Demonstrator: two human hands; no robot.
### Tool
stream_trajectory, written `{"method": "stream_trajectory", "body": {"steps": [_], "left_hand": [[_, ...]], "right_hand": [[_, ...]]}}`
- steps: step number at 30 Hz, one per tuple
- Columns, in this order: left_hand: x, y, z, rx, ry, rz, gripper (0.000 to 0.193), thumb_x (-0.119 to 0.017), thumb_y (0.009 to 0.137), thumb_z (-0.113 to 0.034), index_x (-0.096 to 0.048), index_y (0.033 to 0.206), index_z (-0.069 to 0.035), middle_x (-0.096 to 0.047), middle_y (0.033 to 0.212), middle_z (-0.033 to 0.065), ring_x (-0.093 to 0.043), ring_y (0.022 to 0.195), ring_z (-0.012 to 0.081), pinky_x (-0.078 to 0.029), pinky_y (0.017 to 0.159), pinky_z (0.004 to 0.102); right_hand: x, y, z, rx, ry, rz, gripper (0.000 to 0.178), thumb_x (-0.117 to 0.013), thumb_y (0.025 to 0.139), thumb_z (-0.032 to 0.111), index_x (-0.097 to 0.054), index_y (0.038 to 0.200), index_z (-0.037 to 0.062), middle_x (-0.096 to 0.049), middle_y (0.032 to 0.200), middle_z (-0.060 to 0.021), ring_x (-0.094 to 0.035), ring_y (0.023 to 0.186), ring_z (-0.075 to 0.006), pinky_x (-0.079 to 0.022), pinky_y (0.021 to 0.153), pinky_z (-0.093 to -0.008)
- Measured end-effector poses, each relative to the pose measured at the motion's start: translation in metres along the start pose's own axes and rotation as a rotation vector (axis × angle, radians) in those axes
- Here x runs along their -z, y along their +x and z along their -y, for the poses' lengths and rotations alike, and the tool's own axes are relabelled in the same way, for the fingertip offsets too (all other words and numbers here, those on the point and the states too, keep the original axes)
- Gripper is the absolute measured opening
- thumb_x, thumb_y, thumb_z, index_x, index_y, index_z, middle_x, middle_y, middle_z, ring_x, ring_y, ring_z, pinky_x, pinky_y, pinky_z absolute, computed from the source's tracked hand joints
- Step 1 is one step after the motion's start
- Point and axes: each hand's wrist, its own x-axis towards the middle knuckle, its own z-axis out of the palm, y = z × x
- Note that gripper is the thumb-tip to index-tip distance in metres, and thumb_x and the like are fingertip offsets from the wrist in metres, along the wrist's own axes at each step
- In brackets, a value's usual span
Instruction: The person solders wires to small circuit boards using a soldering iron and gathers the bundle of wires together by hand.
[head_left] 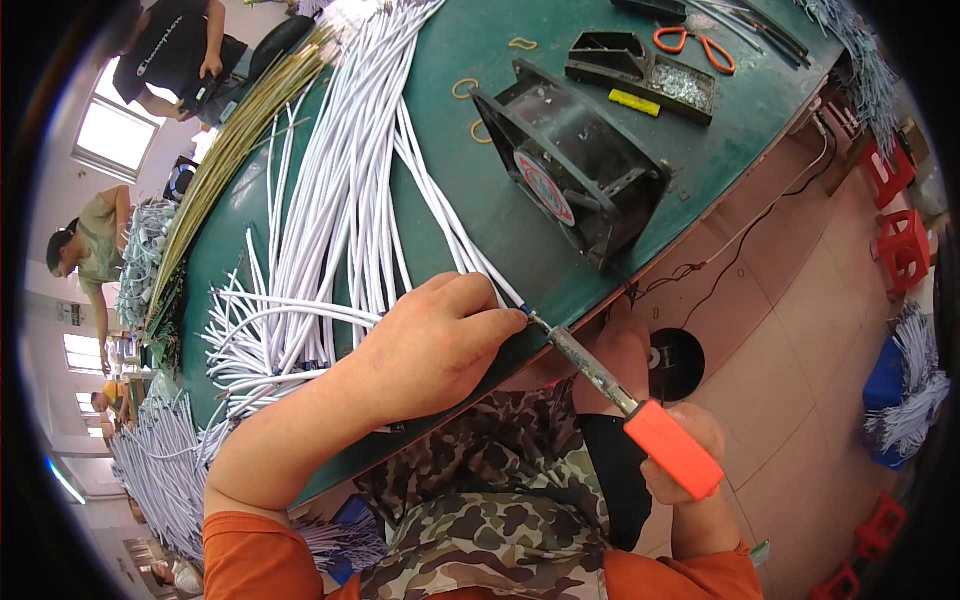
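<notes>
My left hand is closed in a pinch at the table's near edge. Between its fingers is the end of a white cable, with a short blue tip showing past the fingertips. Wrapped round the red-orange handle of a soldering iron is my right hand, partly hidden behind that handle. The iron's tip meets or nearly meets the cable end; contact is too small to make out. A large bundle of white cables fans across the green table, its loose ends lying beside my left forearm.
A black box fan stands near the edge. Beyond it are a black tray, a yellow block and orange-handled scissors. Yellowish wires lie left. Red stools stand right; other people work at far left.
</notes>
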Motion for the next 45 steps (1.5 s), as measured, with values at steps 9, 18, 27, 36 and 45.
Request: {"method": "stream_trajectory", "body": {"steps": [9,18,27,36,45], "left_hand": [[-0.001,0.0,0.001,0.003,-0.01,0.001,0.029,-0.069,0.083,0.002,-0.072,0.111,-0.003,-0.062,0.092,0.0134,-0.063,0.083,0.0344,-0.05,0.072,0.0443],[-0.001,0.0,0.001,-0.005,0.0,-0.013,0.027,-0.069,0.084,0.002,-0.072,0.11,-0.003,-0.062,0.091,0.0134,-0.062,0.083,0.0344,-0.05,0.072,0.0442],[-0.005,-0.002,0.004,-0.026,0.022,-0.044,0.026,-0.069,0.085,0.001,-0.073,0.11,-0.004,-0.062,0.091,0.0143,-0.063,0.084,0.0353,-0.051,0.073,0.0447],[-0.008,-0.009,0.004,-0.045,0.045,-0.102,0.023,-0.068,0.088,-0.004,-0.072,0.11,-0.005,-0.063,0.092,0.0141,-0.063,0.087,0.0362,-0.052,0.077,0.0449],[0.029,-0.122,-0.046,0.013,0.226,-0.333,0.025,-0.074,0.082,-0.003,-0.072,0.107,-0.005,-0.065,0.098,0.0121,-0.064,0.089,0.0328,-0.053,0.077,0.043]], "right_hand": [[0.003,-0.002,0.009,-0.046,-0.081,-0.043,0.023,-0.07,0.09,0.015,-0.07,0.105,-0.0015,-0.07,0.092,-0.0127,-0.069,0.075,-0.0301,-0.055,0.063,-0.0405],[0.03,-0.026,0.021,-0.171,-0.051,-0.122,0.044,-0.068,0.094,0.023,-0.058,0.134,0.0057,-0.071,0.09,-0.011,-0.065,0.065,-0.0298,-0.051,0.058,-0.0405],[0.04,-0.036,0.032,-0.346,0.299,-0.298,0.065,-0.069,0.097,0.055,-0.058,0.124,-0.0028,-0.066,0.116,-0.0133,-0.063,0.079,-0.0129,-0.054,0.063,-0.0266],[0.072,0.001,0.026,-0.104,0.269,-0.491,0.037,-0.06,0.103,0.024,-0.055,0.128,-0.0027,-0.067,0.113,-0.016,-0.061,0.074,-0.0117,-0.049,0.059,-0.0239],[0.102,0.192,-0.074,-0.572,0.563,-0.654,0.032,-0.069,0.1,0.024,-0.058,0.124,0.0065,-0.07,0.097,-0.0057,-0.066,0.068,-0.0149,-0.053,0.058,-0.0279]]}}
